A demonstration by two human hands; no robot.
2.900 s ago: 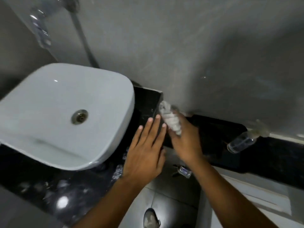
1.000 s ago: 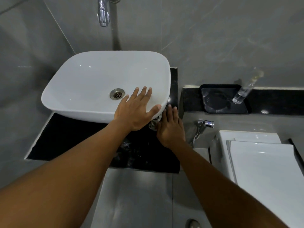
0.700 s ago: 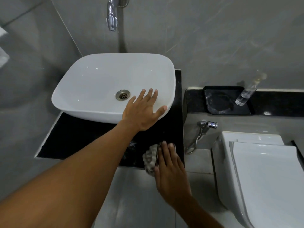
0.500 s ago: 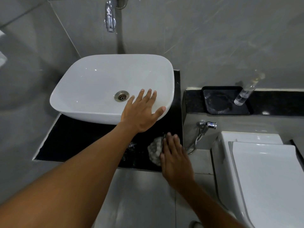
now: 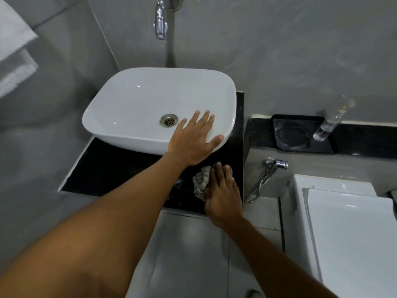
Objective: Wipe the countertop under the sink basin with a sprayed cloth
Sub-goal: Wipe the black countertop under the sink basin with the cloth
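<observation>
A white sink basin (image 5: 139, 104) sits on a black countertop (image 5: 111, 171). My left hand (image 5: 193, 140) lies flat, fingers spread, on the basin's front right rim. My right hand (image 5: 223, 190) presses a crumpled grey striped cloth (image 5: 200, 181) onto the countertop's front right part, just below the basin. Most of the cloth is hidden under my palm. The countertop looks wet and shiny beside the cloth.
A chrome tap (image 5: 161, 20) hangs from the grey wall above the basin. A clear spray bottle (image 5: 328, 125) stands by a black tray (image 5: 300, 134) on the right ledge. A chrome hose tap (image 5: 276, 164) and a white toilet lid (image 5: 352, 237) lie right. Towels (image 5: 15, 52) hang left.
My right hand has slid the cloth back up from the countertop's front edge toward the basin. My left hand has stayed on the basin rim.
</observation>
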